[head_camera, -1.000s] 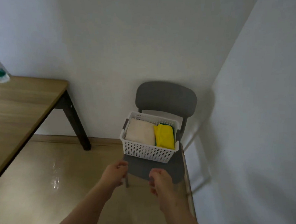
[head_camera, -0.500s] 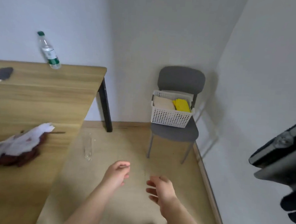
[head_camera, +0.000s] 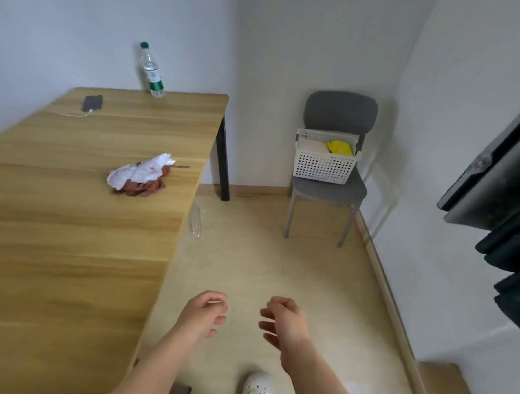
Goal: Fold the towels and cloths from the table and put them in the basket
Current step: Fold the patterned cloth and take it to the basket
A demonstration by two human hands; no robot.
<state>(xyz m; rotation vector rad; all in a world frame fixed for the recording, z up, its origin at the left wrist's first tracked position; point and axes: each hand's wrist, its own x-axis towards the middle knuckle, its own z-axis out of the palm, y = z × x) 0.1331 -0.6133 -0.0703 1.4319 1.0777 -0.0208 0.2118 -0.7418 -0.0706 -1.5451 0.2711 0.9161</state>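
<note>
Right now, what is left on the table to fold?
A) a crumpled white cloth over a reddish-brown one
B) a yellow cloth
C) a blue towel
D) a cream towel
A: the white cloth lies crumpled over the reddish-brown cloth on the table; the yellow cloth and cream towel sit in the basket.

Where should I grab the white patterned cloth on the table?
Pinch the white cloth by its raised corner, the one toward the open edge of the table, reaching in from that edge with the left hand. It lies crumpled atop the brown cloth, so that free corner probably lifts it off alone.
</note>
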